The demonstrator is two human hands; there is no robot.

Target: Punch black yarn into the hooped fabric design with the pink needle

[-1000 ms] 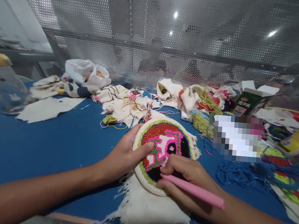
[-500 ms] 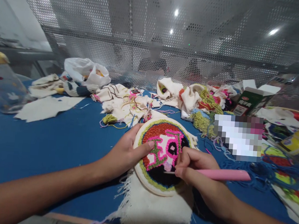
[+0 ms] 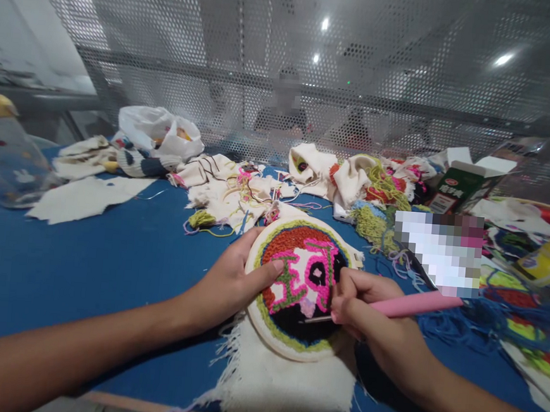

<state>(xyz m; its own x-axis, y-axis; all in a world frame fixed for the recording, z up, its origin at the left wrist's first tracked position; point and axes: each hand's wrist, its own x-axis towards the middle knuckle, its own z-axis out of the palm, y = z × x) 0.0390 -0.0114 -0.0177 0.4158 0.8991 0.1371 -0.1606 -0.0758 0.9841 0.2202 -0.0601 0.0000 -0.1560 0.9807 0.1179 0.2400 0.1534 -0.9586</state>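
My left hand (image 3: 245, 273) grips the left side of a round embroidery hoop (image 3: 250, 321), thumb over the front and fingers behind. Stretched in the hoop is cream cloth (image 3: 289, 385) with a frayed edge hanging below. Thick yarn loops cover it in rust red, pink, green, black and yellow-green. My right hand (image 3: 367, 302) is closed around a punch needle (image 3: 410, 305) with a pink handle. Its thin metal shaft points left, the tip at the black area low in the hoop. Whether the tip is in the cloth, I cannot tell.
Cloth scraps (image 3: 224, 183) and yarn tangles (image 3: 373, 223) lie along the back of the blue table (image 3: 84, 261). A white plastic bag (image 3: 159, 130), a green box (image 3: 467, 180), a yellow package (image 3: 549, 260) and a clear bottle (image 3: 7, 153) stand around. Behind is a perforated metal screen (image 3: 173, 45).
My right hand has shifted slightly right, and the punch needle's handle end has tilted upward. The tip stays near the same black area. My left hand and the hoop look unmoved.
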